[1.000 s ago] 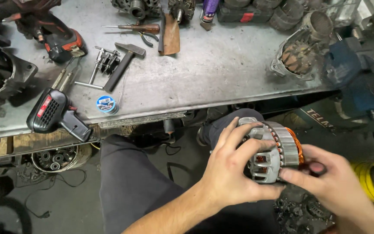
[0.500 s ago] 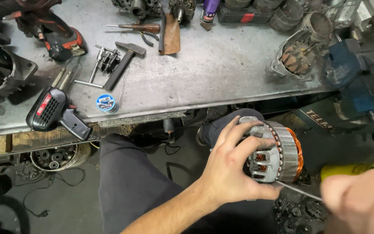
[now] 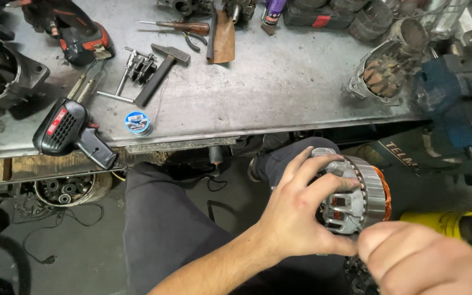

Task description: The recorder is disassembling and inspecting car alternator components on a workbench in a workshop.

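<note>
1. The right hand (image 3: 432, 262) is blurry and cut off at the bottom edge. It is curled tight, but I cannot tell what is in it.
2. The left hand (image 3: 296, 218) wraps its fingers around the round metal motor part (image 3: 359, 194), above the person's lap, below the bench edge.
3. The part's flat open face points toward the hands. Its copper ring side points away to the right.
4. The grey metal workbench (image 3: 279, 93) holds a hammer (image 3: 159, 74), a black soldering gun (image 3: 69, 131) and a small blue spool (image 3: 137, 123). The floor below is dark and messy.
</note>
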